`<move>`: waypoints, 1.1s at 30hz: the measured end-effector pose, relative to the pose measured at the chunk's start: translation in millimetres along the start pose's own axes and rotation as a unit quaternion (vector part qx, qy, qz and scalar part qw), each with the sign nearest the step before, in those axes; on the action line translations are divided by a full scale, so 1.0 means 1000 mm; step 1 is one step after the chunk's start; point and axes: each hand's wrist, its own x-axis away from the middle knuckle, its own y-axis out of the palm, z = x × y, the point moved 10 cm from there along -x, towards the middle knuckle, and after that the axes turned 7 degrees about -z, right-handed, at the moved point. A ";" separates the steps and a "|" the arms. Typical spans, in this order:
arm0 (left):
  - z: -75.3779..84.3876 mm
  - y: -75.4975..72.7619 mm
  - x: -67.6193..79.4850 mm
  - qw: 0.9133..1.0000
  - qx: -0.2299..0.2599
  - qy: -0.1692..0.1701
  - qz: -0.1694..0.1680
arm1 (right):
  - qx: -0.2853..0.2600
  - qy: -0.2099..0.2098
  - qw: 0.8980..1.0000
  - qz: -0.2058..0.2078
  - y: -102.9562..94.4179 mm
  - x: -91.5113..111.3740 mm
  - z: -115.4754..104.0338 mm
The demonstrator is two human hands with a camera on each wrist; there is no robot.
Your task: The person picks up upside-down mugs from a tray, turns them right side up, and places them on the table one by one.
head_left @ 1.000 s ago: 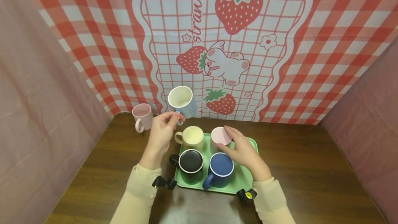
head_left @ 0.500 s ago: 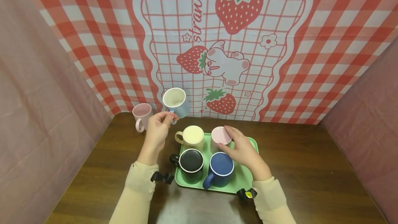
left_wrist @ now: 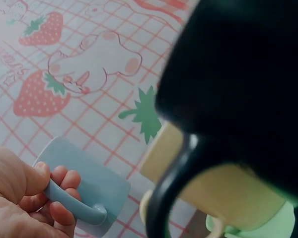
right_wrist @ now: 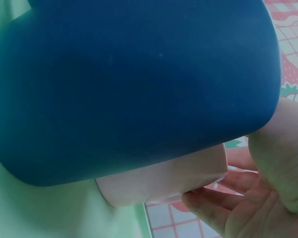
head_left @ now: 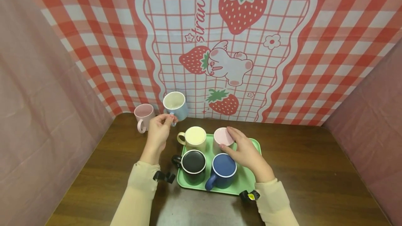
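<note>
My left hand pinches the handle of a light blue mug near the back of the table, left of the tray. The left wrist view shows fingers and thumb round that handle, with the mug's side facing the camera. On the green tray, my right hand grips a pale pink mug, thumb and fingers at its rim. A navy blue mug stands in front of it and fills most of the right wrist view, hiding part of the pink one.
Also on the tray are a pale yellow mug and a black mug, handles leftward. Another pink mug stands at the table's back left corner. A strawberry-print cloth hangs behind the wooden table.
My left hand has moved left with the light blue mug, away from above the yellow mug, and the mug is now slightly lower. The right hand has stayed on the pale pink mug.
</note>
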 end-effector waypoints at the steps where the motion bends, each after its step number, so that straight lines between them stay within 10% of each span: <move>1: -0.002 -0.001 -0.001 1.000 0.000 -0.002 0.002 | 0.001 0.000 1.000 0.000 0.000 0.000 0.000; 33: -0.071 -0.028 -0.011 0.995 -0.034 -0.081 0.055 | -0.008 0.008 1.000 -0.014 0.003 -0.001 0.002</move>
